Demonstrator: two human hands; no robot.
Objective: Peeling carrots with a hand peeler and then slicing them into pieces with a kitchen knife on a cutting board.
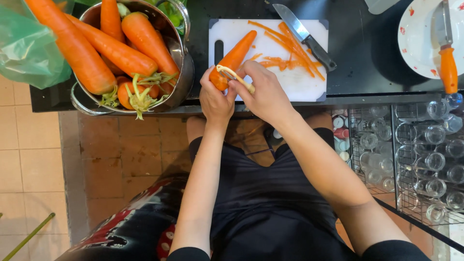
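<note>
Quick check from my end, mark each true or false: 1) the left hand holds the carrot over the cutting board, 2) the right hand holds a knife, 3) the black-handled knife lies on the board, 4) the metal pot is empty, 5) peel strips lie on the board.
1) True: the left hand grips the carrot, tip over the white cutting board.
2) False: the right hand holds a peeler.
3) True: the black-handled knife rests across the board's top right.
4) False: the metal pot is full of unpeeled carrots.
5) True: orange peel strips lie beside the knife.
</note>
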